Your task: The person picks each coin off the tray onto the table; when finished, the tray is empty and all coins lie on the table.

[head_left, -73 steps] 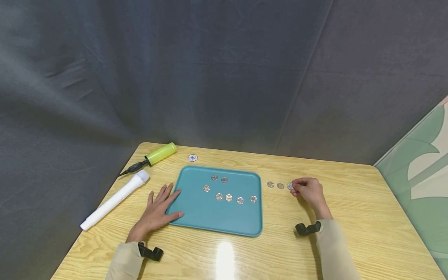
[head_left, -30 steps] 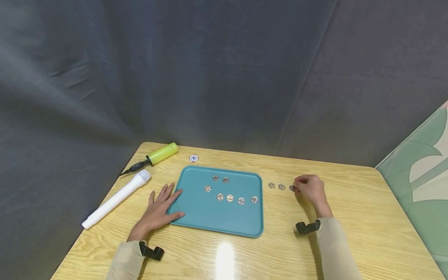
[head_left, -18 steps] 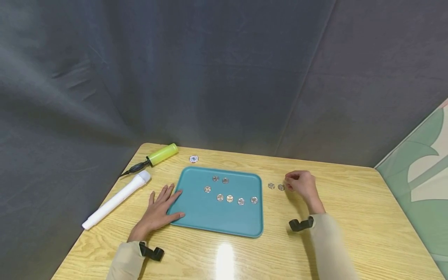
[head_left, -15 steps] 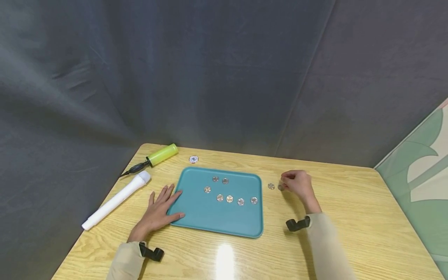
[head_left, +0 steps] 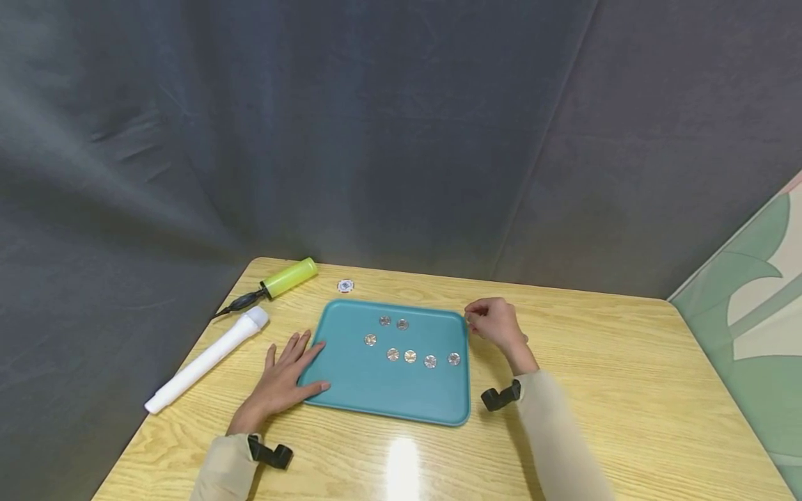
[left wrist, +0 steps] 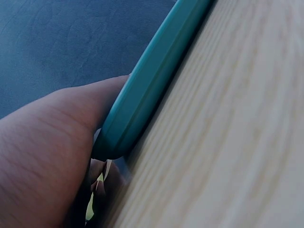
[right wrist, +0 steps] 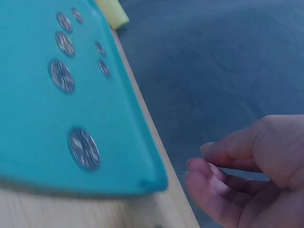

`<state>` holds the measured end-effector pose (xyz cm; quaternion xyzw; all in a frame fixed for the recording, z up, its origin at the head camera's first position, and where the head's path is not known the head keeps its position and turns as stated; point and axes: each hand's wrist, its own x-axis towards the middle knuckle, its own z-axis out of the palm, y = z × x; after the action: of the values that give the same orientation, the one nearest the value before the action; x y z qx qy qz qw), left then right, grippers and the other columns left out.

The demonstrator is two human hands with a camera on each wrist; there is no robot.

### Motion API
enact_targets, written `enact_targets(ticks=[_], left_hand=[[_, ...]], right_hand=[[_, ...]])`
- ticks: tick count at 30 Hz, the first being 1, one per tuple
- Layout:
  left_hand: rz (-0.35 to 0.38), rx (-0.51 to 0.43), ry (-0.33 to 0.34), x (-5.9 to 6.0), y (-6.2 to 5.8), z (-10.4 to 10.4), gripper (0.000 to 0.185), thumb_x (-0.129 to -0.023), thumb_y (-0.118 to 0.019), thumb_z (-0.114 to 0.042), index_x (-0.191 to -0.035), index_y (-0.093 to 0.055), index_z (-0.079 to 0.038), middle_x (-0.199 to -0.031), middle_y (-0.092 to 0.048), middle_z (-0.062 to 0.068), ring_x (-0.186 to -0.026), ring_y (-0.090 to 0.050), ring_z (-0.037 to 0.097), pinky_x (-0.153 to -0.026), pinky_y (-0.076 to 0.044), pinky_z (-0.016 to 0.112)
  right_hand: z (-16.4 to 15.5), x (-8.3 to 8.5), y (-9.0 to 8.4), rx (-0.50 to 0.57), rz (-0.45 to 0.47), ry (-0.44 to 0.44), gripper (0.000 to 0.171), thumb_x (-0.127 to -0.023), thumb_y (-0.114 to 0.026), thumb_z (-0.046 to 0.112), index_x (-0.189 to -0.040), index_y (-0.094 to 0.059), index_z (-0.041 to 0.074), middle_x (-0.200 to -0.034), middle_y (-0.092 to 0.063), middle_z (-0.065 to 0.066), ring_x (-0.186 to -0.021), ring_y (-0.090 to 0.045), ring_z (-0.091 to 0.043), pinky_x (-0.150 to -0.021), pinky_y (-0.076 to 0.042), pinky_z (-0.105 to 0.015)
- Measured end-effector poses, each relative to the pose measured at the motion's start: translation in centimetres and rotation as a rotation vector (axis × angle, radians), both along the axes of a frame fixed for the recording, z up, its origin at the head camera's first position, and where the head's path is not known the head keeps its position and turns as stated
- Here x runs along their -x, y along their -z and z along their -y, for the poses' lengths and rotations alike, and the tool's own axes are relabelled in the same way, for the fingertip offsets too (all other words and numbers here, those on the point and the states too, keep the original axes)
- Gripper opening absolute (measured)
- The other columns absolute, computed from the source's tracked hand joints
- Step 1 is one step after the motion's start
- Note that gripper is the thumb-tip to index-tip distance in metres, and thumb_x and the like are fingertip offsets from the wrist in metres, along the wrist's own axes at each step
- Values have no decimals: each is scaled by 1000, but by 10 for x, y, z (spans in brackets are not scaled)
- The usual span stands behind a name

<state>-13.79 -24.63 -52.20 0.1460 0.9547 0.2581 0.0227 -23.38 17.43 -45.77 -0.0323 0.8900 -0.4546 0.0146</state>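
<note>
Apparently a coin, hidden, is pinched in the curled right hand [head_left: 495,323] beside the teal tray [head_left: 376,396]; thin, stiff, slippery, it is best edge-gripped. The flat left hand [head_left: 285,376] is rested on the tray's rim.

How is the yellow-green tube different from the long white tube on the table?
The yellow-green tube is short and bright, with a black cord at its near end; the long white tube is plain, much longer and lies nearer the left hand. Both lie flat on the wooden table, left of the teal tray.
</note>
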Motion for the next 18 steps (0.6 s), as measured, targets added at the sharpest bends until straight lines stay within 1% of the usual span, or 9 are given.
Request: enact_targets(ticks=[2,5,6,9,13,18], left_hand=[[3,-1,-1,0,0,0,84,-88,-69,-50,-157,-36,-16,-169,-16,18,-156,-11,45,-116,2,74],[-1,1,-1,0,0,0,84,-88,-70,-51,-157,-36,-17,-169,-17,18,-156,-12,45,-116,2,73],[-1,1,-2,0,0,0,84,-88,-70,-51,-157,-36,-17,-169,-17,18,-156,-12,45,-116,2,73],[-7,3,-3,1,1,0,84,-88,-69,-51,-157,-36,-17,-168,-17,19,-155,-12,46,-115,1,74],[-8,2,-1,1,1,0,84,-88,-69,-51,-157,-36,-17,-168,-17,19,-155,-12,46,-115,1,74],[-10,-2,-1,1,1,1,84,-88,-69,-51,-157,-36,-17,-168,-17,19,-155,-12,46,-115,1,74]], right_hand=[[8,1,0,-1,-5,-18,17,-94,-64,4,-101,-74,-7,-85,-74,-23,-63,-67,-12,-59,-58,-25],[20,2,2,17,-9,-45,16,-93,-65,4,-101,-75,-7,-85,-74,-24,-62,-67,-11,-60,-59,-26],[23,2,3,20,-10,-52,16,-93,-66,3,-101,-75,-7,-85,-74,-23,-62,-67,-12,-59,-58,-25],[33,4,6,31,0,-72,17,-93,-66,4,-102,-75,-7,-85,-75,-23,-62,-69,-14,-59,-59,-27],[43,6,11,14,11,-85,17,-93,-67,4,-103,-75,-6,-86,-75,-20,-62,-68,-12,-58,-58,-27],[53,7,12,10,29,-95,16,-91,-67,4,-102,-76,-5,-88,-76,-19,-63,-68,-12,-59,-57,-27]])
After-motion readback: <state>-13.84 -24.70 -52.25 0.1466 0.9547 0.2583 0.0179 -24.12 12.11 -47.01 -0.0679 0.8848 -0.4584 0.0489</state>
